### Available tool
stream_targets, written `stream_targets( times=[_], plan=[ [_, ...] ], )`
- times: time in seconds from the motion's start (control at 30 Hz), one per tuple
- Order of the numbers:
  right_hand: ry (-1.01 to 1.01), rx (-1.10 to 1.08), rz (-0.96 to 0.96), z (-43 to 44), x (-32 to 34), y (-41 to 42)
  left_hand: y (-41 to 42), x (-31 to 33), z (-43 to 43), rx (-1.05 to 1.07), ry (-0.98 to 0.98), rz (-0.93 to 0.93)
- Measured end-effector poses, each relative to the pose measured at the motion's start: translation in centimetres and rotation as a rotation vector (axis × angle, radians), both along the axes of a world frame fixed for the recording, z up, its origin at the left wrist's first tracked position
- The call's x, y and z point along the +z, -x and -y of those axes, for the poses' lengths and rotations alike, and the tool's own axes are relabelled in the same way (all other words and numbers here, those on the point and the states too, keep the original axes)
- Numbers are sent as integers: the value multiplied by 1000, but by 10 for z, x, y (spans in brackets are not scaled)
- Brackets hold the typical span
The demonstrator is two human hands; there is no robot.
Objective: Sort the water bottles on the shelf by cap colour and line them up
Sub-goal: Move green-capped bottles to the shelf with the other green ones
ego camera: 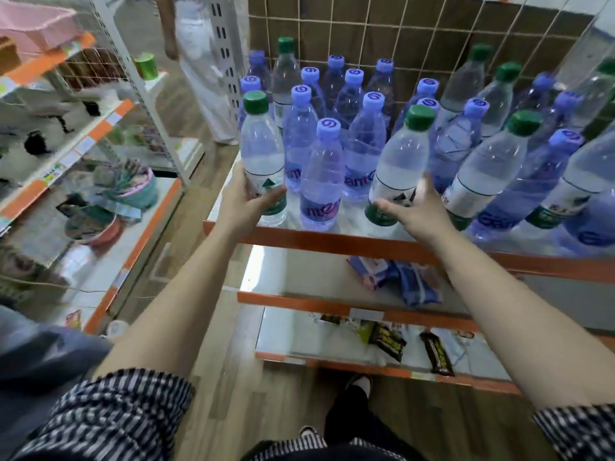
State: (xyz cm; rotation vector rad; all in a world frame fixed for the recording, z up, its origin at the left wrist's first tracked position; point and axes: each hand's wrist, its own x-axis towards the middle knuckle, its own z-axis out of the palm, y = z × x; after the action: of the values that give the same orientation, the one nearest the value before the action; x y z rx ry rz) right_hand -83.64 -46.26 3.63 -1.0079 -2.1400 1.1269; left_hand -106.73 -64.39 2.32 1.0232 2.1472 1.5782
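green caps stand scattered among purple ones on the shelf (332, 239). just left of the front purple-capped bottle (321, 174), the left hand (246, 201) grips a green-capped bottle (261, 151) low on its label, fingers (273, 198) curled round it. just right of that purple bottle stands a second green-capped bottle (399, 161), upright, straight ahead of the right hand (419, 214), whose fingers (427, 188) are spread and hold nothing; whether they touch it i cannot tell. that hand is the nearer one for it. purple labels show lettering beginning "gan"; the green-banded white labels carry a dark triangle mark, text unreadable.
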Motion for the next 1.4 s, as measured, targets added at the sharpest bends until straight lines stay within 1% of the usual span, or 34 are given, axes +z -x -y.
stream_targets(
  times=[0.13, 0.2, 0.33, 0.47, 0.67, 0.83, 0.97, 1.07, 1.17, 1.23, 1.4],
  plan=[
    [-16, -24, -98, 5, 2, -9, -7, 5, 1, 7, -63, -115],
    [13, -17, -161, 8, 7, -17, -12, 12, 3, -3, -85, -164],
    [96, -11, -311, 17, 19, -37, -40, 30, -4, -110, -149, -119],
    [107, -43, -334, 25, 18, -76, -101, 35, -26, -186, -184, -19],
    [175, -151, -401, 29, 0, -180, -215, 15, -63, -327, -182, 5],
    [185, -242, -388, 18, -4, -288, -335, -10, -106, -513, -149, 191],
    [153, -335, -385, -1, -10, -380, -432, -24, -142, -599, -136, 327],
    [183, -397, -405, -12, -12, -438, -491, -29, -164, -656, -104, 390],
    [234, -456, -464, -21, -18, -486, -538, -34, -185, -711, -60, 447],
    [293, -502, -537, -28, -23, -514, -565, -35, -200, -749, -28, 469],
    [388, -611, -693, -62, -31, -566, -624, -36, -248, -861, 47, 455]
  ],
)
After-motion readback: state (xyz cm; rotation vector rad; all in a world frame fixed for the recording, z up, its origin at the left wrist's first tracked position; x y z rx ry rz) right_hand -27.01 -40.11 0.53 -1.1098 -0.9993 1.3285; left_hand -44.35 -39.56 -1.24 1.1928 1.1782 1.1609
